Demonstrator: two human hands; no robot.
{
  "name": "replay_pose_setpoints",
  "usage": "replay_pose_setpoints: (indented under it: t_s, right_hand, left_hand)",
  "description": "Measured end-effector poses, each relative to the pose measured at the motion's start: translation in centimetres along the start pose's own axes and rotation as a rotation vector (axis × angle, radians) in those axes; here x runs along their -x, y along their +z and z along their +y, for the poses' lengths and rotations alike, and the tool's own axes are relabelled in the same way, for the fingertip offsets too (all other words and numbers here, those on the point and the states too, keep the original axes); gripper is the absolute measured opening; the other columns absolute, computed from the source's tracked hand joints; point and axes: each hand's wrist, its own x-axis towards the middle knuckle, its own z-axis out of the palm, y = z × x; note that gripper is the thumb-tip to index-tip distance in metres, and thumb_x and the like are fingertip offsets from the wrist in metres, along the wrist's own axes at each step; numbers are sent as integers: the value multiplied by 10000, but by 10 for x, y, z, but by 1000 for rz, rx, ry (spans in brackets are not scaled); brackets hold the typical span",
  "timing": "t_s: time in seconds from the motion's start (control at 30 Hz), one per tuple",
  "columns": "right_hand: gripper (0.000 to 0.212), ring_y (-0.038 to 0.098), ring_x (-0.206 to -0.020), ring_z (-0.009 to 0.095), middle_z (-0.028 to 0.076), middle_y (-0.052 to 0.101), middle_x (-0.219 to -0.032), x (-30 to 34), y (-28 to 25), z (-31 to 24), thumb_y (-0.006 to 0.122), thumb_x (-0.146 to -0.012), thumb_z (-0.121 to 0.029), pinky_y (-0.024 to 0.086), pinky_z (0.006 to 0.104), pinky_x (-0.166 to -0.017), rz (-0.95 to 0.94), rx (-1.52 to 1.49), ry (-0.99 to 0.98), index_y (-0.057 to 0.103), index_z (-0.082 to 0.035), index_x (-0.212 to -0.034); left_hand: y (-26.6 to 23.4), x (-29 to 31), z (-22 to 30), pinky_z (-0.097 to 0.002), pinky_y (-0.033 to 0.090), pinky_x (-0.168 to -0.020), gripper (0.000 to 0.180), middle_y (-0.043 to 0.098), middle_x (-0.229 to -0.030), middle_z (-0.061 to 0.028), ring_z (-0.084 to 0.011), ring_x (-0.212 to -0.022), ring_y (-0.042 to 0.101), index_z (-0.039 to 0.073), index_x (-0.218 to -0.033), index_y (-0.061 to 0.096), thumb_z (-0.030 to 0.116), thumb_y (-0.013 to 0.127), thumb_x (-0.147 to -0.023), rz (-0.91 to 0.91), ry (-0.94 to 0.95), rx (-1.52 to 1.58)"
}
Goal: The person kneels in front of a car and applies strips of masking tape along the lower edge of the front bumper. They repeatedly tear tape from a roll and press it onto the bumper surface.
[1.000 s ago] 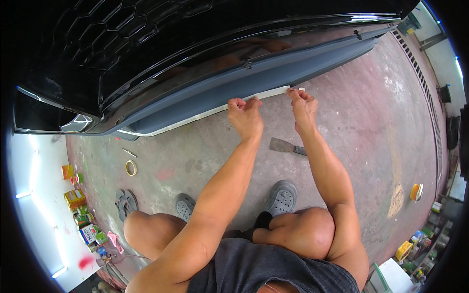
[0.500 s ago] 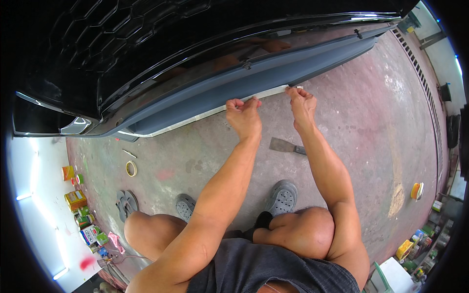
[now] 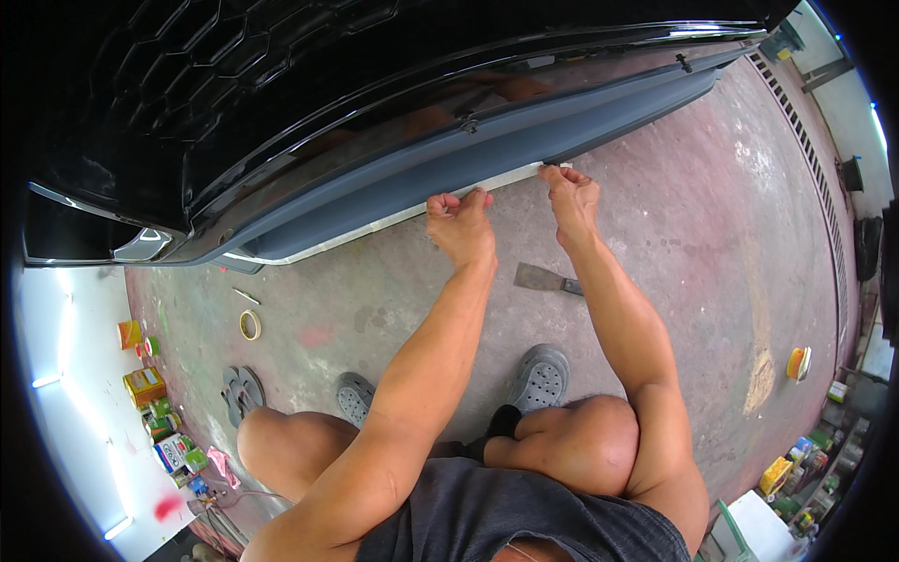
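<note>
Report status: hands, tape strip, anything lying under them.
Left hand and right hand both pinch the pale tape strip along the bumper lip. Putty knife lies on the floor below, apart.

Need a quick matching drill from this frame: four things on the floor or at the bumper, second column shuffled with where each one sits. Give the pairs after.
Things:
1. scraper
2. roll of tape
3. white strip
4. orange tub

Places:
A. along the lower edge of the grey bumper, pinched by both hands
B. on the floor, far to the person's right
C. on the floor between the two forearms
D. on the floor to the person's left, below the bumper's corner

Pairs: 1-C, 2-D, 3-A, 4-B
</note>
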Motion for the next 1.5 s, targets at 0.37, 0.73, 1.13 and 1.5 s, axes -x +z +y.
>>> replay_pose_setpoints:
  t_s: [0.37,0.73,1.13,1.5]
  right_hand:
    - [238,455,-699,117,-9,551,-741,4,5,-9,766,-793,-234,369,295,-654,44,27,39,717,-10,-858]
    - [238,436,-697,115,-20,539,-742,2,8,-4,777,-788,-231,353,287,-660,63,20,7,709,-12,-851]
    - [241,452,-687,129,0,541,-740,8,12,-14,754,-784,-228,370,299,-658,76,-4,19,692,-4,-848]
    - [236,466,-677,129,17,561,-736,1,13,-9,759,-790,-223,376,310,-649,65,-32,32,681,0,-810]
  left_hand:
    - [1,-1,0,-305,538,-693,352,628,-796,-93,-182,-732,688,98,-864,406,-89,703,-835,-6,-24,39]
    - [0,1,2,-280,444,-601,358,652,-790,-72,-165,-726,698,127,-875,406,-51,716,-847,0,-69,3]
    - [2,1,3,-280,438,-586,359,672,-797,-67,-170,-721,714,142,-874,411,-25,727,-839,18,-122,9]
    - [3,0,5,-250,445,-549,367,689,-805,-86,-188,-726,732,140,-849,415,-40,735,-828,31,-122,16]
